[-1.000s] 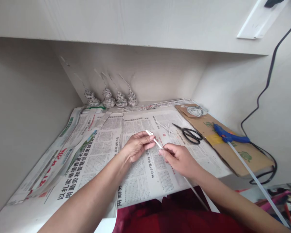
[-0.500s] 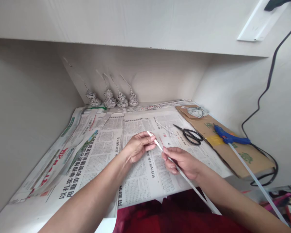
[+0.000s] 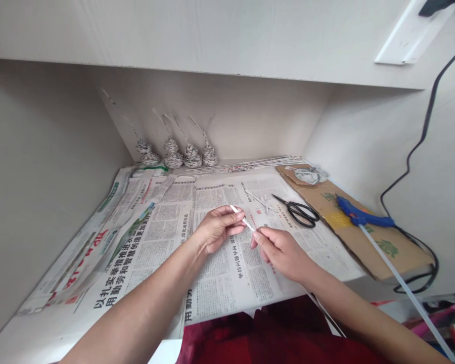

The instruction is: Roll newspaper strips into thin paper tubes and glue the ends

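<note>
Here's a pale paper stick (image 3: 249, 224), smooth and matt, over flat, dull newsprint (image 3: 212, 288); rough, ropy coiled-paper gourds (image 3: 192, 157) behind; matt brown cardboard (image 3: 354, 245) under a smooth blue plastic glue gun (image 3: 367, 218), its rod (image 3: 405, 289) milky and translucent; and soft red cloth (image 3: 250, 346) below.

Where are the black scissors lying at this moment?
In the head view, the black scissors lie right of centre on the newspaper, between the white scraps and the cardboard, beyond the right hand.
</note>
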Available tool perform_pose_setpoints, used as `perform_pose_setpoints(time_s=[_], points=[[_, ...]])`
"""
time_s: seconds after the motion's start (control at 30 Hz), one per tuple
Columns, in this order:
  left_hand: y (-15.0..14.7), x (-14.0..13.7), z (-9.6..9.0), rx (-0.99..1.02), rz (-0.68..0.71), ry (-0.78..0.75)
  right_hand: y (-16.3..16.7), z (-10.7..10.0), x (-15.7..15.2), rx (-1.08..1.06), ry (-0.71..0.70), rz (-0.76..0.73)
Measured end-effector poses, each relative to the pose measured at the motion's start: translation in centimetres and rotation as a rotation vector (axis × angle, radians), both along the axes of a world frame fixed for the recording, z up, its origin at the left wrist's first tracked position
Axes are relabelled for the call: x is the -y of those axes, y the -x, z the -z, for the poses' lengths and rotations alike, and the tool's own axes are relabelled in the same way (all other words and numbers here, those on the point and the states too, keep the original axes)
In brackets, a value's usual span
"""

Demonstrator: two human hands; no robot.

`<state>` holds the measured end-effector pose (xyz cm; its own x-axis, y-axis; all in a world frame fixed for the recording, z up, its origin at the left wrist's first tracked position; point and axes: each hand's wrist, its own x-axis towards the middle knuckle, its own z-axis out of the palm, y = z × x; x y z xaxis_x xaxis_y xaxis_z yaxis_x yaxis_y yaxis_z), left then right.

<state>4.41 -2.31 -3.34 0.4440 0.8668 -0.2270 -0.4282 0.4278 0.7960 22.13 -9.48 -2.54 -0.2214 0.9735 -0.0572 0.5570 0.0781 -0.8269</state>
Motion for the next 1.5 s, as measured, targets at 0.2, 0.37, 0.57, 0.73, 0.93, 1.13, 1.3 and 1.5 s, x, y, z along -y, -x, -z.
perform_pose_setpoints(time_s=[0.2, 0.37, 0.57, 0.73, 0.93, 1.13, 1.3, 1.5], points=[[0.2, 0.0, 0.1, 0.022, 0.027, 0.014, -0.3, 0.6, -0.8, -0.562, 0.451, -0.119], [0.1, -0.1, 0.3, 0.031, 0.023, 0.021, -0.3, 0.9, -1.0, -0.707, 0.566, -0.131], [0.0, 0.0, 0.1, 0.014, -0.016, 0.052, -0.4, 1.4, -1.1, -0.784, 0.644, -0.158], [0.1, -0.1, 0.0, 0.006, -0.046, 0.046, -0.3, 1.1, -1.0, -0.725, 0.608, -0.127], [0.2, -0.4, 0.4, 0.051, -0.098, 0.033, -0.1, 0.7, -0.4, -0.515, 0.339, -0.054], [0.3, -0.3, 0.3, 0.099, -0.039, 0.028, -0.1, 0.6, -0.3, -0.611, 0.415, -0.053], [0.4, -0.2, 0.1, 0.099, 0.002, 0.016, -0.2, 0.7, -0.4, -0.686, 0.46, -0.053], [0.3, -0.3, 0.1, 0.064, -0.032, 0.044, -0.2, 1.0, -0.4, -0.701, 0.519, -0.121]])
